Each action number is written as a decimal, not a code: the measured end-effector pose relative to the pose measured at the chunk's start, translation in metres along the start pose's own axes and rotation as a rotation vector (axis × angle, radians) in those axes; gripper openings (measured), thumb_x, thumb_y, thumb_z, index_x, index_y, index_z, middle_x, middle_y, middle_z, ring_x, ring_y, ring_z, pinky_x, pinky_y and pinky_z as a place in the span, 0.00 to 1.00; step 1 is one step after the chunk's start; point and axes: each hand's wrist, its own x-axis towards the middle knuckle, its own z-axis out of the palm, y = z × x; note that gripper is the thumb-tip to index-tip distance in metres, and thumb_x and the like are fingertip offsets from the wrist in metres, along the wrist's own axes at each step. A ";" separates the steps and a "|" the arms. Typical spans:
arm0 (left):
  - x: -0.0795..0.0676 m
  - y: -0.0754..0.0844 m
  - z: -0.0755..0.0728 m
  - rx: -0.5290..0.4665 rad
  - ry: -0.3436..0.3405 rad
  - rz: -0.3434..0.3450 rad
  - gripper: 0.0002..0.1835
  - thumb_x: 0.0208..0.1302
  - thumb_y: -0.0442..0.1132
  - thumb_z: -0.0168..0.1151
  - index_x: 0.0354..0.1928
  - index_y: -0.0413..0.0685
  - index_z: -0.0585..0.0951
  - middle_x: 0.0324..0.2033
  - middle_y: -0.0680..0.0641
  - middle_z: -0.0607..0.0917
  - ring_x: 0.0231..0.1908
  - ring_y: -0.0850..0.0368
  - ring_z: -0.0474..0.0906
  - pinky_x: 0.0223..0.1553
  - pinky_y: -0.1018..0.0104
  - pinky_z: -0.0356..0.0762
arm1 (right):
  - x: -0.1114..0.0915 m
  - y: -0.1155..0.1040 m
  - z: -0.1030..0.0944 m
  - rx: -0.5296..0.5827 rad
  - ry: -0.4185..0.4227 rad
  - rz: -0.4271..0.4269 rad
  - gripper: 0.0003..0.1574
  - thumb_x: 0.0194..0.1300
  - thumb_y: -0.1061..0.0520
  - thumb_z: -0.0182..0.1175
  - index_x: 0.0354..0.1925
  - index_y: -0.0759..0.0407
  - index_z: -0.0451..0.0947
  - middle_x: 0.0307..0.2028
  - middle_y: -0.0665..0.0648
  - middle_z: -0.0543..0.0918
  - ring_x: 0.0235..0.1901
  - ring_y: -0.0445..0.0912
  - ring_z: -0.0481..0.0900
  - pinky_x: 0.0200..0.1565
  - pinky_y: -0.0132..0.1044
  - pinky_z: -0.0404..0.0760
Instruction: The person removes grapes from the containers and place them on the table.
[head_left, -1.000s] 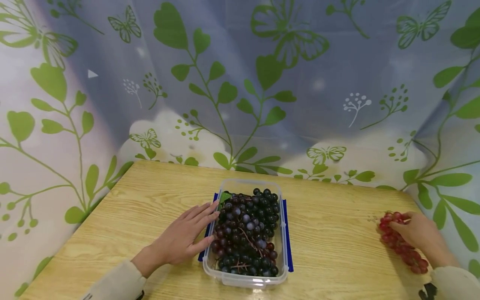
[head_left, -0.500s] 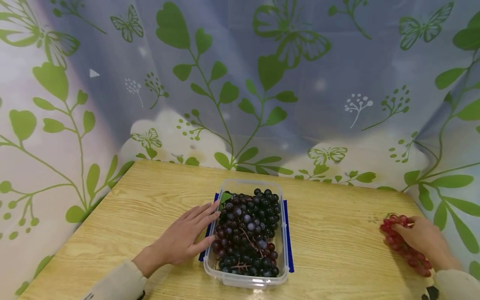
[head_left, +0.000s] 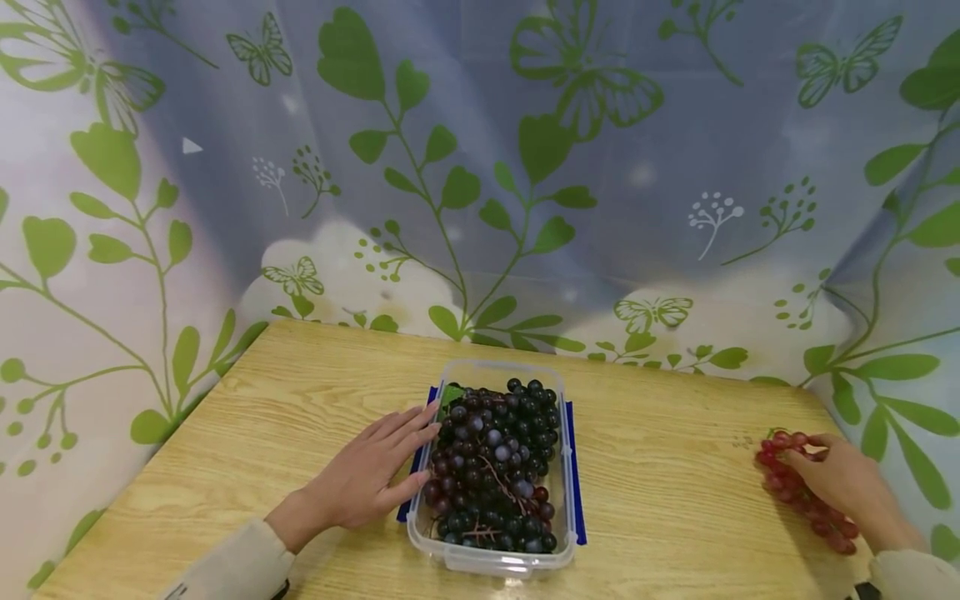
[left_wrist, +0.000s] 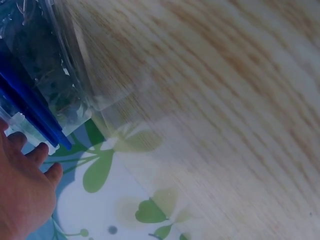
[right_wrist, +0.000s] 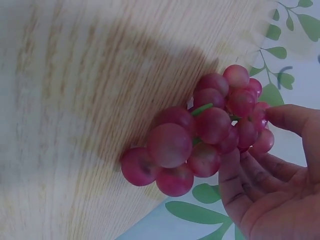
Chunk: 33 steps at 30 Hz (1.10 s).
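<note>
In the head view a clear plastic container (head_left: 487, 563) stands at the middle of the table, heaped with dark purple and black grapes (head_left: 498, 467). My left hand (head_left: 367, 473) lies flat beside it, fingers straight, fingertips right at its left rim. Far to the right, my right hand (head_left: 847, 479) holds a bunch of red grapes (head_left: 797, 492) near its upper end. The right wrist view shows thumb and fingers on either side of the red grapes (right_wrist: 210, 125), with a bit of green stem among them.
Blue side clips (head_left: 576, 475) hang down along both long sides of the container. A green leaf (head_left: 450, 396) sits at its far left corner. Behind the wood-grain table (head_left: 300, 375) hangs a curtain (head_left: 637, 208) printed with leaves and butterflies.
My right hand and the red grapes have shifted only slightly at the table's right side. The left hand and the container stay where they were.
</note>
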 end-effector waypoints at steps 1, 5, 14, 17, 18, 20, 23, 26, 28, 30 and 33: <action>0.000 0.000 0.000 0.001 -0.001 0.000 0.31 0.73 0.55 0.44 0.72 0.50 0.61 0.73 0.52 0.52 0.70 0.51 0.51 0.66 0.49 0.55 | -0.001 -0.001 0.000 -0.001 0.013 0.003 0.49 0.68 0.38 0.51 0.55 0.86 0.61 0.49 0.85 0.69 0.44 0.76 0.70 0.40 0.61 0.74; 0.001 0.000 0.000 0.001 -0.002 0.000 0.30 0.73 0.55 0.44 0.72 0.50 0.61 0.73 0.52 0.52 0.70 0.51 0.51 0.66 0.49 0.55 | -0.003 -0.001 0.001 0.011 0.034 -0.011 0.45 0.69 0.42 0.51 0.54 0.87 0.60 0.47 0.84 0.72 0.43 0.75 0.72 0.39 0.60 0.75; 0.001 0.000 0.001 0.008 -0.007 -0.002 0.31 0.73 0.56 0.43 0.72 0.50 0.62 0.73 0.52 0.52 0.71 0.52 0.50 0.66 0.50 0.55 | -0.011 0.000 -0.003 0.055 0.041 -0.070 0.41 0.71 0.42 0.48 0.55 0.83 0.62 0.46 0.81 0.74 0.42 0.73 0.74 0.37 0.58 0.75; 0.002 -0.001 0.001 0.002 -0.005 -0.001 0.30 0.74 0.55 0.43 0.72 0.50 0.62 0.73 0.52 0.52 0.71 0.52 0.50 0.66 0.50 0.55 | -0.013 0.001 -0.004 0.036 0.049 -0.068 0.41 0.70 0.41 0.49 0.56 0.81 0.63 0.48 0.80 0.74 0.42 0.73 0.73 0.37 0.60 0.74; 0.002 -0.001 0.001 0.000 -0.004 -0.001 0.30 0.74 0.55 0.43 0.72 0.50 0.62 0.73 0.52 0.52 0.71 0.52 0.50 0.66 0.50 0.54 | -0.014 0.000 -0.004 0.029 0.052 -0.064 0.41 0.70 0.41 0.49 0.56 0.80 0.63 0.49 0.80 0.74 0.42 0.73 0.73 0.36 0.59 0.74; 0.002 -0.001 0.001 -0.005 -0.001 -0.001 0.30 0.74 0.55 0.43 0.72 0.49 0.62 0.73 0.51 0.52 0.71 0.52 0.50 0.67 0.50 0.54 | -0.016 0.000 -0.006 0.011 0.057 -0.067 0.43 0.70 0.38 0.47 0.57 0.78 0.63 0.51 0.79 0.72 0.43 0.72 0.73 0.36 0.59 0.74; 0.002 -0.001 0.000 -0.005 -0.001 -0.003 0.30 0.74 0.55 0.43 0.72 0.50 0.62 0.74 0.52 0.51 0.71 0.52 0.50 0.67 0.50 0.53 | -0.018 -0.002 -0.009 -0.016 0.080 -0.095 0.45 0.71 0.36 0.45 0.60 0.77 0.62 0.51 0.80 0.72 0.43 0.73 0.73 0.34 0.59 0.74; 0.002 0.000 0.000 -0.006 -0.002 -0.002 0.30 0.74 0.55 0.43 0.72 0.50 0.62 0.73 0.51 0.52 0.71 0.52 0.50 0.67 0.50 0.53 | -0.022 -0.006 -0.011 -0.042 0.114 -0.163 0.44 0.71 0.37 0.46 0.61 0.77 0.62 0.49 0.82 0.72 0.41 0.73 0.74 0.34 0.61 0.74; 0.001 0.000 0.000 -0.007 -0.003 -0.001 0.30 0.74 0.55 0.43 0.72 0.50 0.62 0.73 0.51 0.52 0.70 0.52 0.51 0.67 0.50 0.54 | -0.025 -0.011 -0.010 -0.057 0.133 -0.228 0.44 0.71 0.38 0.49 0.61 0.77 0.63 0.50 0.83 0.70 0.44 0.74 0.72 0.38 0.65 0.72; 0.001 0.001 -0.001 -0.010 -0.001 0.000 0.30 0.74 0.55 0.43 0.72 0.50 0.62 0.73 0.51 0.52 0.70 0.51 0.51 0.66 0.50 0.54 | -0.028 -0.017 -0.009 -0.070 0.146 -0.292 0.44 0.70 0.39 0.51 0.62 0.76 0.62 0.55 0.84 0.66 0.48 0.77 0.67 0.42 0.69 0.68; 0.000 0.001 -0.001 -0.010 0.005 0.002 0.30 0.73 0.55 0.44 0.71 0.49 0.63 0.73 0.51 0.53 0.70 0.51 0.52 0.66 0.49 0.55 | -0.033 -0.027 -0.008 -0.092 0.156 -0.368 0.45 0.69 0.37 0.52 0.65 0.72 0.61 0.61 0.83 0.58 0.57 0.79 0.56 0.51 0.72 0.58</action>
